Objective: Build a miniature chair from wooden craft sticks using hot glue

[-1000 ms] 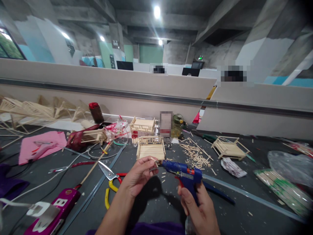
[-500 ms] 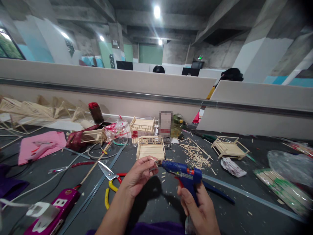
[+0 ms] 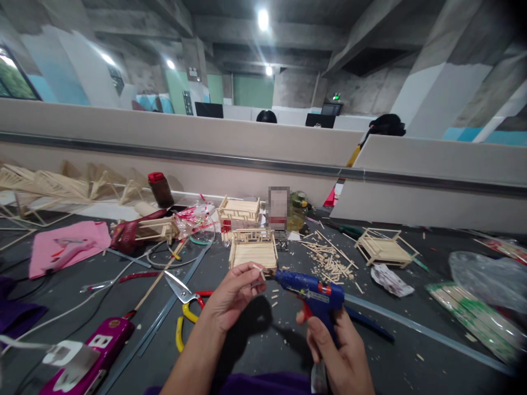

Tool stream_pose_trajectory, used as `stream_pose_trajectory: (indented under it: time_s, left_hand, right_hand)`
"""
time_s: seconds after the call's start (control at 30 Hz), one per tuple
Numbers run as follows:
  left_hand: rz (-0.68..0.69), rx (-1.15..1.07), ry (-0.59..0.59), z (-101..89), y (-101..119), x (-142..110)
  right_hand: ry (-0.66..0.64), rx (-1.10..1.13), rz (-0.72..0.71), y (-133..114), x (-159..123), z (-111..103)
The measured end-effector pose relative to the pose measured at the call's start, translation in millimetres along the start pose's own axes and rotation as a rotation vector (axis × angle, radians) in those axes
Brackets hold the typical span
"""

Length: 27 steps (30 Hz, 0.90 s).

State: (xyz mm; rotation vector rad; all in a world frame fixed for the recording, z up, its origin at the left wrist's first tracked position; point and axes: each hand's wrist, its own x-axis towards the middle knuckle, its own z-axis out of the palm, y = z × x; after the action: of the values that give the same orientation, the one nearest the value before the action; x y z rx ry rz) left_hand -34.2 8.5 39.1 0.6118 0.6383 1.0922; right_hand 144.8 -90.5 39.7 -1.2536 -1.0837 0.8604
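My left hand (image 3: 233, 296) is raised over the dark table, its fingertips pinched on a short wooden stick (image 3: 259, 270). My right hand (image 3: 340, 354) is wrapped round the handle of a blue hot glue gun (image 3: 315, 293) with red trim. The gun's nozzle points left and sits just right of the stick's end. Right behind the stick stands a small stick-built bed model (image 3: 254, 250). A second similar model (image 3: 240, 210) stands behind it and a third (image 3: 385, 248) lies to the right.
Scissors with red and yellow handles (image 3: 185, 299) lie left of my hand. A magenta power strip (image 3: 96, 354), a pink cloth (image 3: 66, 247), loose stick offcuts (image 3: 329, 263), bagged sticks (image 3: 473, 318) and a long metal ruler (image 3: 411, 329) lie about. A low partition wall (image 3: 247, 148) backs the table.
The glue gun has drawn a little to the right and down, away from the stick. My left hand has stayed where it was.
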Motion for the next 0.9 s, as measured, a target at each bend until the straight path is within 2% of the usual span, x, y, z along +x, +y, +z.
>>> stream_pose_trajectory:
  time_s: [0.2, 0.53, 0.9]
  left_hand:
    - [-0.006, 0.026, 0.019, 1.8, 0.5, -1.1]
    - [-0.006, 0.042, 0.039, 2.0, -1.1, -1.0]
    - [0.027, 0.065, 0.024, -0.3, -2.3, -0.2]
  right_hand:
    - [-0.031, 0.057, 0.059, -5.3, 0.5, -0.9]
    - [-0.003, 0.056, 0.064, -3.1, 0.7, 2.2]
    - [-0.033, 0.004, 0.074, -1.0, -0.5, -0.1]
